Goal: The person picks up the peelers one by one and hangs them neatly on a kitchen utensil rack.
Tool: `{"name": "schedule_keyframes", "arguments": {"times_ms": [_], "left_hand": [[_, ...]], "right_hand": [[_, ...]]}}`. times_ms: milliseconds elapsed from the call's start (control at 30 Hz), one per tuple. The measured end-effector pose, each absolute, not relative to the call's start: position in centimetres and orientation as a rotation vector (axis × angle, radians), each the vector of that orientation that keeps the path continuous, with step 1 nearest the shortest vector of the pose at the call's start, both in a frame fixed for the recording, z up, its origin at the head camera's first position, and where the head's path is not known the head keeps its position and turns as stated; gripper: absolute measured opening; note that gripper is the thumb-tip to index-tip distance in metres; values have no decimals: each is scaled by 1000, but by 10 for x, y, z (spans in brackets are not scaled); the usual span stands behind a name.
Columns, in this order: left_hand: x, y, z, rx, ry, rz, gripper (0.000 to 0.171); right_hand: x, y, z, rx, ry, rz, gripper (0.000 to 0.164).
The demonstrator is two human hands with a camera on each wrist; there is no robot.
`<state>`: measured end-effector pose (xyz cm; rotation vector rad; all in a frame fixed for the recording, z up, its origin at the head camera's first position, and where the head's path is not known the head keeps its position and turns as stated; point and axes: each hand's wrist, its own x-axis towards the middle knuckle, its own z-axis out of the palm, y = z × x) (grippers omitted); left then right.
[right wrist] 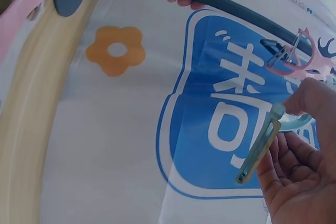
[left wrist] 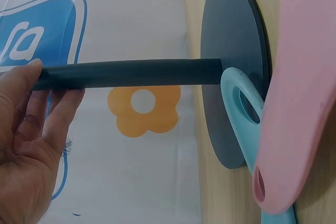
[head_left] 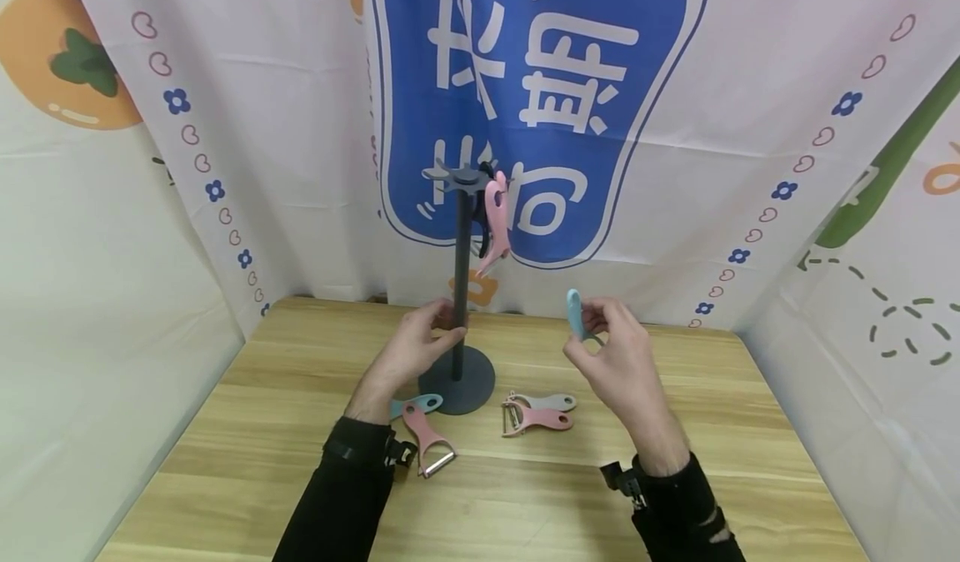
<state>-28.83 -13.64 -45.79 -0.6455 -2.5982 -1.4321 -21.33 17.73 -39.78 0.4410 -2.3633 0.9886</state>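
My left hand (head_left: 405, 347) grips the dark upright pole (head_left: 461, 283) of a utensil stand, low above its round base (head_left: 476, 378). In the left wrist view thumb and fingers close round that pole. My right hand (head_left: 624, 353) pinches a light blue peeler (head_left: 574, 312), held up to the right of the stand; its blade end (right wrist: 260, 145) shows in the right wrist view. From the hooked top (head_left: 463, 177) of the stand hang a pink peeler (head_left: 496, 212) and a black utensil (head_left: 481, 228), partly hidden behind it.
Beside the base on the wooden table (head_left: 600, 495) lie a second light blue peeler (head_left: 426, 402) and a pink peeler (head_left: 424, 430), close to my left wrist. Right of the base, a grey peeler (head_left: 551, 401) and another pink one (head_left: 546, 418) overlap. A printed curtain (head_left: 675, 212) hangs behind.
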Motion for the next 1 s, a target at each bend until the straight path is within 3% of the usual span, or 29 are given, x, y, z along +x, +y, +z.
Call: {"name": "schedule_keyframes", "arguments": {"times_ms": [1000], "left_hand": [[-285,-126,-458,-596,-2566,-1439,24]], "right_hand": [[-211,138,-329,473,-2172,977,39]]}}
